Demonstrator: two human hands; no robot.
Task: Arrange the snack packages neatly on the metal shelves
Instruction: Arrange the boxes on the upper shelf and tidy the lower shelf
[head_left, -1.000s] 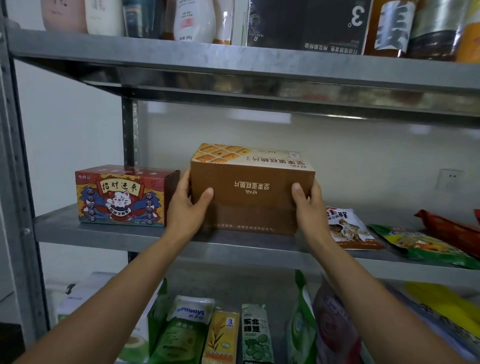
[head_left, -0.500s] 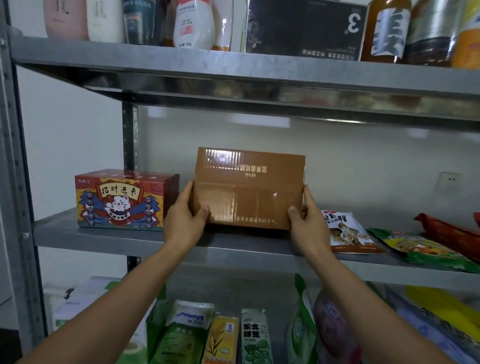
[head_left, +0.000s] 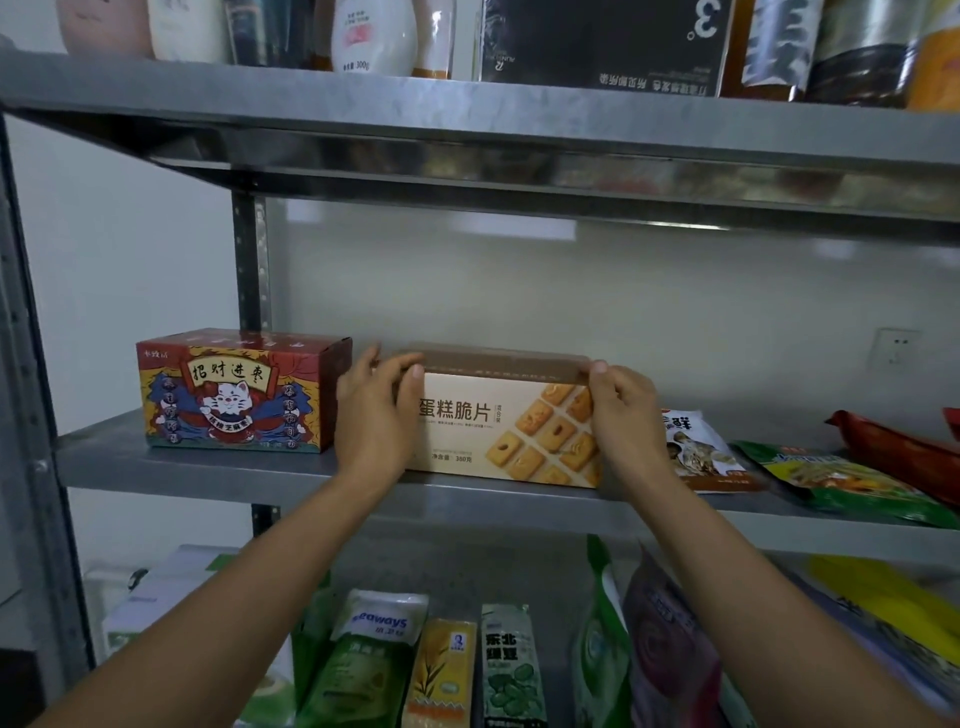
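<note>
A brown and cream biscuit box stands on the middle metal shelf, its printed biscuit face toward me. My left hand grips the box's left end, thumb on the front, fingers over the top edge. My right hand grips the right end the same way. A red and yellow cat box sits just left of my left hand, a small gap between the two boxes.
Flat snack bags lie right of the box: a white one, a green one, a red one. Bottles and a black box fill the top shelf. Several upright pouches stand on the lower shelf.
Both hands rolled the biscuit box from its plain brown side to its printed front and set it down on the shelf. My grip shifted to the top corners.
</note>
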